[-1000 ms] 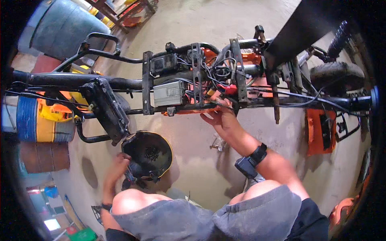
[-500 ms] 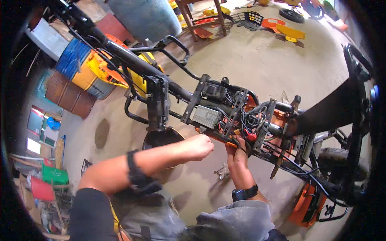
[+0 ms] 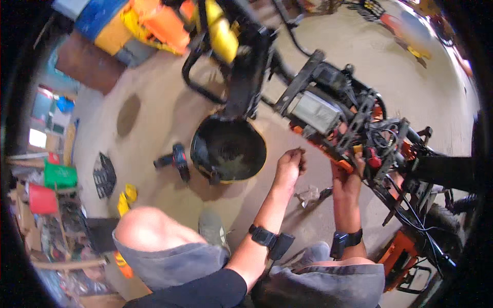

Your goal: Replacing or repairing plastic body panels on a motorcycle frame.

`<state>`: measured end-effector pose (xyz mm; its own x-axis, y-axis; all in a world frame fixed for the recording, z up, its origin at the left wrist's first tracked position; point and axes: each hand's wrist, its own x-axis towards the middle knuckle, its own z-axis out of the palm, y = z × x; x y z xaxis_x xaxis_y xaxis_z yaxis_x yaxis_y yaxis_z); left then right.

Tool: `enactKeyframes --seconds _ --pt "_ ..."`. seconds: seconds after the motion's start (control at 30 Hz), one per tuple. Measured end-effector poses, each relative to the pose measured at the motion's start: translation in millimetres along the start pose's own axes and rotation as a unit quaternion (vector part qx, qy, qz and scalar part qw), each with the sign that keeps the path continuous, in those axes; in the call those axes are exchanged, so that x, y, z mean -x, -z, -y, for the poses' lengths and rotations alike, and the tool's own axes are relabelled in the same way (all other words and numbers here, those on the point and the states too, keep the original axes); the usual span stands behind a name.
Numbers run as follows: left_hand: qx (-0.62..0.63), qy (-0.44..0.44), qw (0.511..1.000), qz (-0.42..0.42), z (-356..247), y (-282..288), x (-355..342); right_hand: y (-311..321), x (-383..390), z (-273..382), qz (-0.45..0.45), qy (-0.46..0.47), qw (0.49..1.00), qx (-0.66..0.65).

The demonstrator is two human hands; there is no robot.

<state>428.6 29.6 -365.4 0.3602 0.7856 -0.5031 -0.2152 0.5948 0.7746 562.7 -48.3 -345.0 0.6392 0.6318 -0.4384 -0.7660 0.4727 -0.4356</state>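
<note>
A black tubular vehicle frame (image 3: 246, 66) stands before me, carrying a silver finned box (image 3: 314, 110) and a tangle of black wires (image 3: 384, 137). My right hand (image 3: 347, 185) reaches up from below to the frame's near side. Its fingers close about an orange plastic part (image 3: 345, 165), beside a yellow connector (image 3: 358, 149) and a red one (image 3: 375, 161); some fingertips are hidden. Just left of it, apart from the frame, my left hand (image 3: 290, 164) is closed with fingertips together. What those fingers hold, if anything, is too small to make out.
On the floor lie a dark round tub (image 3: 229, 154), a cordless drill (image 3: 178, 161), a black plastic grille (image 3: 104, 175) and a crumpled clear bag (image 3: 309, 196). Barrels (image 3: 87, 61) and orange panels (image 3: 162, 25) stand far left. An orange part (image 3: 400, 256) lies near right.
The view has swung, so the frame appears farther right and the drill now shows. My left hand has turned, fingertips upward, and drawn nearer my right hand, which stays at the orange part.
</note>
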Motion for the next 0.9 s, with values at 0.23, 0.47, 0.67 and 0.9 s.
enactKeyframes --seconds 0.23,0.47,0.67,0.9 --pt "0.065 -0.126 0.988 -0.067 -5.6 -33.0 -11.5 -5.5 3.4 0.1 0.087 -0.020 0.995 -0.043" --pt "0.096 -0.154 0.983 -0.033 -8.0 -21.8 -16.8 -9.8 4.7 -5.1 0.072 -0.006 0.997 0.015" --pt "-0.004 -0.178 0.983 -0.037 -6.2 -15.2 -19.1 -8.5 3.3 -7.3 0.079 -0.001 0.997 -0.012" --pt "-0.056 -0.222 0.969 -0.095 -3.1 -21.2 -23.0 -7.3 1.8 -6.7 0.094 -0.005 0.995 -0.030"
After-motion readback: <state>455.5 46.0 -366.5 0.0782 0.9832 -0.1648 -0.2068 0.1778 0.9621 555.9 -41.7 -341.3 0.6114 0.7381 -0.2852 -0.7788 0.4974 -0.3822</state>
